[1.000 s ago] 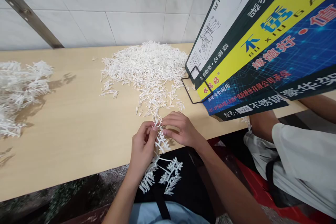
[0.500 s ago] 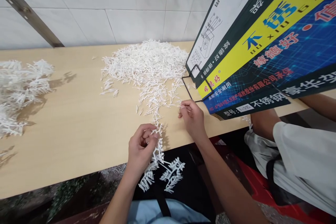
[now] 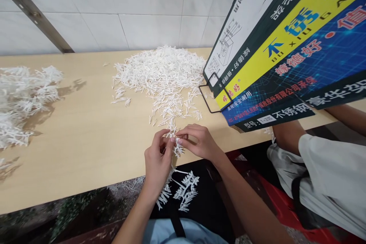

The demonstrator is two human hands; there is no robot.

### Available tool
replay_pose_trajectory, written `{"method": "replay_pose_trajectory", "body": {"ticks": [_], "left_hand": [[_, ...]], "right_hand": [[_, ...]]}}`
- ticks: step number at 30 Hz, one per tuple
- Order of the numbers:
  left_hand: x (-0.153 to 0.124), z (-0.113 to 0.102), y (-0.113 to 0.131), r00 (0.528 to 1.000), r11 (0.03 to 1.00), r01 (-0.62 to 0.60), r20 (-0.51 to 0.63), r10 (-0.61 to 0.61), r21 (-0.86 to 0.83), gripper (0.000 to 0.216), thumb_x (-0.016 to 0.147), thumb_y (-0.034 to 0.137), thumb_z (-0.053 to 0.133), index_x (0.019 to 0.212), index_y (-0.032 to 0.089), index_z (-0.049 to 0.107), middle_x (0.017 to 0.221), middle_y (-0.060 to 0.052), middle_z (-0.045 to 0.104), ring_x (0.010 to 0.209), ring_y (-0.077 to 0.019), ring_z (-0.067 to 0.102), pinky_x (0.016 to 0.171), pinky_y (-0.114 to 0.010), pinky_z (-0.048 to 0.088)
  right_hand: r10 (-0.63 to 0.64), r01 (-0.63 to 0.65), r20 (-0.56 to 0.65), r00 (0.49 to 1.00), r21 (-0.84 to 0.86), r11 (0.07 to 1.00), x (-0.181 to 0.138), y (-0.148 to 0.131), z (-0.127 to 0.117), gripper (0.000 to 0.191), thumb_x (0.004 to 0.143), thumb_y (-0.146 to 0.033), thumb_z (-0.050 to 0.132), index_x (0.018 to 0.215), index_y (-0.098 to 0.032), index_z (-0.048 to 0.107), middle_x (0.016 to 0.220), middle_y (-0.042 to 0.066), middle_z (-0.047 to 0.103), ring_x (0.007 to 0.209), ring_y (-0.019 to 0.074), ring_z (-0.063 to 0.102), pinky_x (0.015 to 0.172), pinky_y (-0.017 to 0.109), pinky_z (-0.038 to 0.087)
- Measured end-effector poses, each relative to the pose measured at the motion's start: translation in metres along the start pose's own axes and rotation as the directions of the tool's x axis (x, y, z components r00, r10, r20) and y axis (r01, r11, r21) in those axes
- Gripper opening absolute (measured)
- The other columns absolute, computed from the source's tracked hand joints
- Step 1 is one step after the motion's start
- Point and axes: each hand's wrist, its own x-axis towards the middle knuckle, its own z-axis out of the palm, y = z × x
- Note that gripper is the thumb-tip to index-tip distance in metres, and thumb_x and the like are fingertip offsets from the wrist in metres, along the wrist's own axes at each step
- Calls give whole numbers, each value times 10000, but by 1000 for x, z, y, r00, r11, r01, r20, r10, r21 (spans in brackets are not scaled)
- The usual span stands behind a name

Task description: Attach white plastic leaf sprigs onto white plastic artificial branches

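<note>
My left hand (image 3: 159, 156) is closed, pinching a white branched plastic piece (image 3: 177, 149) at the near edge of the table. My right hand (image 3: 197, 142) meets it from the right, with thumb and fingertips closed on the same piece's twigs. Just beyond the fingertips, loose white plastic sprigs (image 3: 168, 112) trail back to a large heap (image 3: 162, 68) of them. Below the hands, more branched white plastic (image 3: 187, 190) lies over my dark lap. What exactly sits between the fingertips is partly hidden.
A big printed carton (image 3: 274, 57) leans on the right side of the table (image 3: 94, 141), a black wire frame (image 3: 214, 93) at its corner. Another white pile (image 3: 25, 103) lies at the left. Behind the carton a co-worker's arm and white sleeve (image 3: 331, 160) show. Tiled wall stands behind.
My right hand has come left and toward me from beside the loose sprigs to the branched piece, its fingertips now close to my left hand's. My left hand has shifted slightly right.
</note>
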Motion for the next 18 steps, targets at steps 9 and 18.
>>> {"method": "replay_pose_trajectory", "body": {"ticks": [9, 18], "left_hand": [[3, -3, -2, 985, 1000, 7, 174, -2, -28, 529, 929, 345, 716, 1405, 253, 505, 908, -8, 738, 805, -160, 715, 729, -249, 551], [5, 1, 3, 980, 998, -33, 197, 21, 55, 300, 975, 348, 638, 1243, 236, 560, 815, 28, 689, 633, -115, 605, 593, -206, 455]], "right_hand": [[44, -44, 3, 999, -18, 999, 1, -4, -1, 69, 940, -228, 720, 873, -220, 703, 783, -6, 735, 718, 156, 640, 747, 301, 461], [440, -353, -181, 880, 370, 859, -5, 9, -3, 195, 981, -359, 647, 870, -202, 682, 670, -21, 598, 582, 131, 535, 545, 260, 404]]}}
